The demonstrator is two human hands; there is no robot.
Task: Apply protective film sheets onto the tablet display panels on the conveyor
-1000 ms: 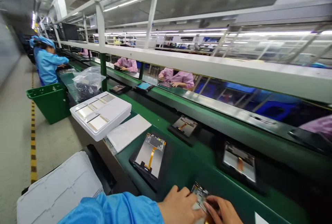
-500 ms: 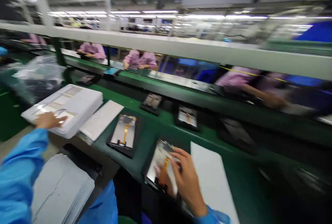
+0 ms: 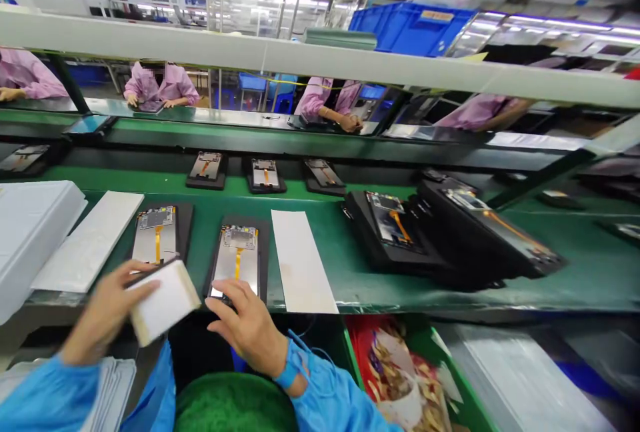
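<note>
My left hand (image 3: 113, 305) grips a flat white rectangular battery (image 3: 163, 302) with tan strips at its ends, held tilted over the bench's front edge. Behind it, an opened tablet (image 3: 157, 239) lies on a black foam pad, its lower part covered by the battery. My right hand (image 3: 247, 322) is open, thumb and fingers apart, at the lower end of a second opened tablet (image 3: 237, 255). This tablet shows a grey circuit board and an orange ribbon cable, and lies on black foam. Whether my right fingertips touch it I cannot tell.
White trays (image 3: 35, 239) and a white strip (image 3: 90, 239) lie left; another white strip (image 3: 303, 262) lies right. Black foam pads with opened tablets (image 3: 393, 222) are stacked further right. More tablets (image 3: 265, 175) sit on the green line behind. A green bin (image 3: 457, 372) holds scraps below. Co-workers sit opposite.
My left hand has left the white tray and come right with the battery in it. My right hand is still by a tablet's lower part. The view has swung right.
</note>
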